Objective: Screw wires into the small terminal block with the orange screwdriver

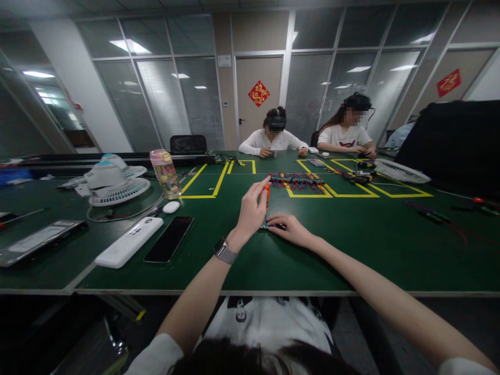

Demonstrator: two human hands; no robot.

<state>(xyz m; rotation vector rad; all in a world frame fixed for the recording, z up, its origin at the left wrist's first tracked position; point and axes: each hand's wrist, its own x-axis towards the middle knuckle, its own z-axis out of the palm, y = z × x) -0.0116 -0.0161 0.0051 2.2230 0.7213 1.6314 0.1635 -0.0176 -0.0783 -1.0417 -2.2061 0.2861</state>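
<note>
My left hand (252, 208), with a watch on its wrist, is closed around an orange-handled screwdriver (267, 194) that stands upright with its tip down. My right hand (291, 229) lies on the green table (351, 245) and pinches a small dark part (269, 227) under the screwdriver tip. Just beyond my hands, a row of red, blue and green wired parts (297, 181) lies inside a yellow-taped square.
A black phone (169, 239), a white power bank (129, 241), a white mouse-like object (171, 207), a pink-capped bottle (166, 174) and small fans (117, 190) sit at left. Two people sit across the table. A black bag (453, 140) stands at right.
</note>
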